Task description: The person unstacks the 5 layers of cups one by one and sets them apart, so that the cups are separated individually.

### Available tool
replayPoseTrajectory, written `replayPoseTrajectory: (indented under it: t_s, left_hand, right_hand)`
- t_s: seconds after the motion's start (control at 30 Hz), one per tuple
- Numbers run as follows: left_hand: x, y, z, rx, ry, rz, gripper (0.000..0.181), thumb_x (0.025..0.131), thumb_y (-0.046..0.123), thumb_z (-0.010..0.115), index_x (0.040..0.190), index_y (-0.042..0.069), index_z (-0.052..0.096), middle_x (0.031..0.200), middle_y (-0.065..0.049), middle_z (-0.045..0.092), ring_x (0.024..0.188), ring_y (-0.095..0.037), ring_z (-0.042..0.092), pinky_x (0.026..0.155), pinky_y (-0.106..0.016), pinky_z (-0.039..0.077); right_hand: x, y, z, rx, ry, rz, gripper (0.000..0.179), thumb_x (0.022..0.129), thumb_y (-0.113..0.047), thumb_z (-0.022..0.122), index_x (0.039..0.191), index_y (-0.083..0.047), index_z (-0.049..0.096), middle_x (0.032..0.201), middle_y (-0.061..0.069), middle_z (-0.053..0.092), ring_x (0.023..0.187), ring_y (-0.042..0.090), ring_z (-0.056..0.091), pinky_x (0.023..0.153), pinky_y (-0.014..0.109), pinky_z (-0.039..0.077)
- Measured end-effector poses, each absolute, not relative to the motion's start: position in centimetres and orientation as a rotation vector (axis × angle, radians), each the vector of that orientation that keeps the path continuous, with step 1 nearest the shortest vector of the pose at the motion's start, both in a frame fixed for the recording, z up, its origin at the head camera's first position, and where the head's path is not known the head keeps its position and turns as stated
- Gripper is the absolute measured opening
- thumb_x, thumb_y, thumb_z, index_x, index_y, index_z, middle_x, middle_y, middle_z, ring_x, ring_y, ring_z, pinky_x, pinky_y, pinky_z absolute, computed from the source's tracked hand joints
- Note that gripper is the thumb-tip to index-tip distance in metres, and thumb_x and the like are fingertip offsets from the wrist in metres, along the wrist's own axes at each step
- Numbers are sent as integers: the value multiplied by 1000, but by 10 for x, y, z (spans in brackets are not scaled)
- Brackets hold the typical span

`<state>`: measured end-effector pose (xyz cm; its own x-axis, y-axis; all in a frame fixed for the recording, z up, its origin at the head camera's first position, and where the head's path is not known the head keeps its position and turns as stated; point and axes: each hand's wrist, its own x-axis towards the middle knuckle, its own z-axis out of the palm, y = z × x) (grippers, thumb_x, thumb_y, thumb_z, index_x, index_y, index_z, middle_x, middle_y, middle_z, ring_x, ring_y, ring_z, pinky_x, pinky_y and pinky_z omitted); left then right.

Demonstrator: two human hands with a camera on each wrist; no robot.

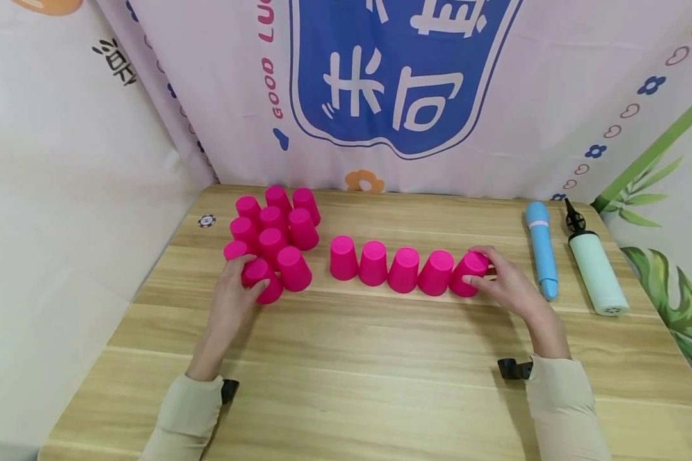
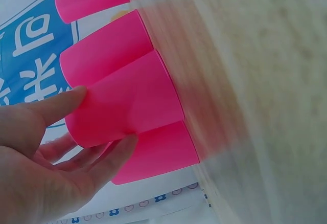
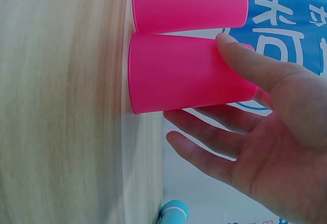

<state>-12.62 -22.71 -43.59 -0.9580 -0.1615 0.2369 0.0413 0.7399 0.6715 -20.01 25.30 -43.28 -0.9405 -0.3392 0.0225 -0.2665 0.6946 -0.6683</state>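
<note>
Pink plastic cups stand upside down on a wooden table in two groups. At the right end of a straight row, my right hand holds the last cup, thumb on its near side and fingers round the far side. In the right wrist view that cup stands rim down beside its neighbour. My left hand grips the front cup of a cluster on the left. Thumb and fingers sit on opposite sides of this cup in the left wrist view, with other cups close behind it.
Several more cups crowd the table's back left, near a small round sticker. On the right lie a blue tube-shaped object and a pale green hand pump with a black nozzle. A printed cloth hangs behind the table.
</note>
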Motion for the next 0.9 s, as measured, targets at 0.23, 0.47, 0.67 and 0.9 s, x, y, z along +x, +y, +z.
replayPoseTrajectory:
  t_s: [0.23, 0.47, 0.67, 0.9]
  left_hand:
    - [-126, -228, -438, 79, -2673, -1009, 53, 87, 3, 69, 132, -5, 43, 127, -25, 46, 113, -40, 48, 95, -55, 45]
    - [-122, -229, -438, 103, -2683, -993, 58, 86, 3, 69, 135, -7, 39, 126, -27, 44, 104, -41, 52, 89, -53, 49]
    - [-113, -230, -427, 126, -2650, -936, 61, 88, 11, 70, 137, -7, 38, 126, -27, 45, 96, -42, 56, 78, -50, 52]
    - [-99, -211, -385, -5, -2390, -745, 56, 84, 14, 75, 128, -8, 48, 118, -25, 54, 101, -37, 55, 71, -49, 52]
  right_hand:
    - [-201, 253, -432, -521, 2802, -1080, 58, 93, -24, 65, 140, -3, 37, 122, 25, 55, 109, 42, 55, 90, 53, 49]
    - [-202, 253, -433, -510, 2791, -1083, 58, 93, -22, 65, 141, -4, 37, 122, 24, 55, 110, 42, 54, 90, 53, 49]
    - [-201, 252, -434, -505, 2789, -1084, 59, 93, -24, 65, 141, -4, 36, 123, 24, 54, 110, 42, 54, 90, 54, 49]
    - [-201, 254, -432, -473, 2777, -1073, 62, 94, -27, 64, 143, -5, 34, 125, 24, 53, 112, 42, 52, 90, 54, 49]
